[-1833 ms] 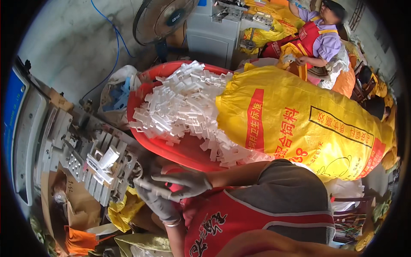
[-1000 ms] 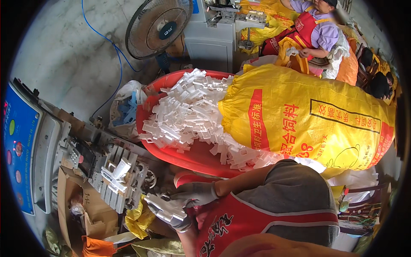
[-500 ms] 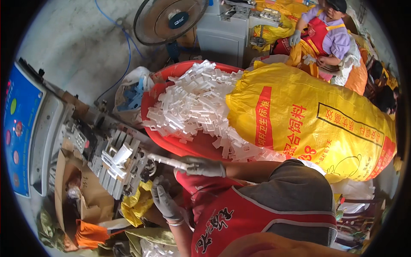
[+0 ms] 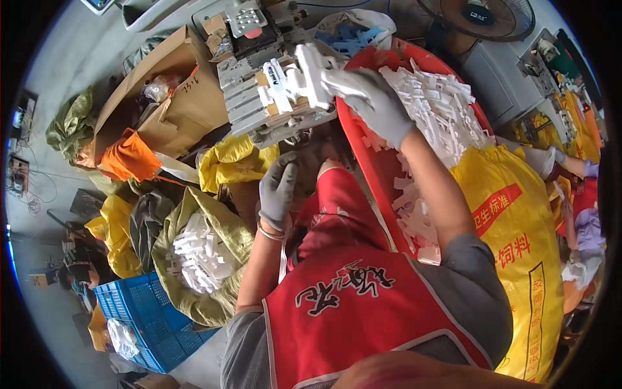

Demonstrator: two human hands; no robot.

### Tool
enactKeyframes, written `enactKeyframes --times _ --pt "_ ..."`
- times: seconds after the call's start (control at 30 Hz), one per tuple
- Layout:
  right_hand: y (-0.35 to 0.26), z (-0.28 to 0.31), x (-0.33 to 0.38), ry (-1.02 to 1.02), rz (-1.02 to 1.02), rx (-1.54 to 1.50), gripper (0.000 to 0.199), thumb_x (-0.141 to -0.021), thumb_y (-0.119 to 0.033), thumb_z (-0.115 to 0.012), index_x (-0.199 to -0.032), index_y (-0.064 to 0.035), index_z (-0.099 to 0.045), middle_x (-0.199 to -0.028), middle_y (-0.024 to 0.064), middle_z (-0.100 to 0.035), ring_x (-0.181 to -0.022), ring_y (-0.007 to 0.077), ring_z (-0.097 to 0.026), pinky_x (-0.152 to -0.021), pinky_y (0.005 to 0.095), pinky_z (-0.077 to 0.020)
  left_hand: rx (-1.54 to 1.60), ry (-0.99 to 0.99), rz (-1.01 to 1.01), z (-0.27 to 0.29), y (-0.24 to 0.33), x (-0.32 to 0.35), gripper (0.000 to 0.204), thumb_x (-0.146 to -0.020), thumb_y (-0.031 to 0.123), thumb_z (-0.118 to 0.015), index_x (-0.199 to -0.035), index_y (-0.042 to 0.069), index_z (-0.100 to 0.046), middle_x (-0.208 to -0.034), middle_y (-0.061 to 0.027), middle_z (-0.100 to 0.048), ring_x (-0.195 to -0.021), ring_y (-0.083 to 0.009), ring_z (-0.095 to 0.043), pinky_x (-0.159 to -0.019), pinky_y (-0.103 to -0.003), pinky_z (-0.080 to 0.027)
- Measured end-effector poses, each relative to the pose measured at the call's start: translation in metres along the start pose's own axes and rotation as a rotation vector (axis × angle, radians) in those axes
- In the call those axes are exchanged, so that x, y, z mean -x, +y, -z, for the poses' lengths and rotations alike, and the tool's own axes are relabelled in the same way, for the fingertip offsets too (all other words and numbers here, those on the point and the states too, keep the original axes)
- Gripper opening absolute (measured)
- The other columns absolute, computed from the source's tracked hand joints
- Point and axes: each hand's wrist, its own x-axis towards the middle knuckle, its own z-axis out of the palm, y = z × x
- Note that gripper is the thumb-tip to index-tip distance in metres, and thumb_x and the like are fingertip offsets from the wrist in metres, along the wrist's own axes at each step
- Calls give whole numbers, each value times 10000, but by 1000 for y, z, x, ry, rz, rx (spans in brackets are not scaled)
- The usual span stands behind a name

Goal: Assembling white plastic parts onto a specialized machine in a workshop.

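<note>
- Tub [image 4: 353, 126] right of the machine [image 4: 241, 107], piled with parts [image 4: 447, 100]
- Carton [image 4: 202, 97] left of the machine
- Open sack [image 4: 234, 241] holding more parts [image 4: 199, 253], beside the crate [image 4: 152, 334]
- Fan [image 4: 495, 16] beyond the tub

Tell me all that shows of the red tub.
The tub is long and rounded, red, smooth and plastic-looking, with a raised rim. It stands to the right of the person's legs, its length running away from them. White pieces fill much of it, heaped higher toward the far end. A yellow sack lies against its near right side, hiding part of the rim. The right hand crosses the left edge in view; whether they touch is unclear.
</note>
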Motion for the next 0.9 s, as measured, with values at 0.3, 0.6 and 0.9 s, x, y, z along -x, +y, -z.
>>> enactKeyframes --times 0.3,0.6,0.9 --pt "-15 15 37 -45 -268 -356 476 -868 -66 -596 -1324 -26 -467 -1236 126 -554 -1147 240 -523 -985 327 -402 -595 243 -428 48 53 -27 213 -874 80 -579 -1062 3 -642 -996 -161 -667 -937 -300 -633 -847 -365 -483" --pt "-12 31 159 52 -754 -737 439 -918 -50 -519 -1346 -3 -435 -1313 88 -500 -1174 152 -495 -988 293 -402 -714 164 -539 45 73 -89 278 -865 149 -612 -1116 32 -633 -1045 -172 -637 -972 -321 -613 -865 -374 -483" --pt "-16 31 164 138 -712 -876 461 -931 -78 -504 -1373 -2 -398 -1293 107 -525 -1124 181 -552 -967 330 -442 -804 -38 -446 39 75 -132 429 -824 170 -713 -1210 48 -571 -1087 -136 -642 -910 -216 -668 -794 -323 -515"
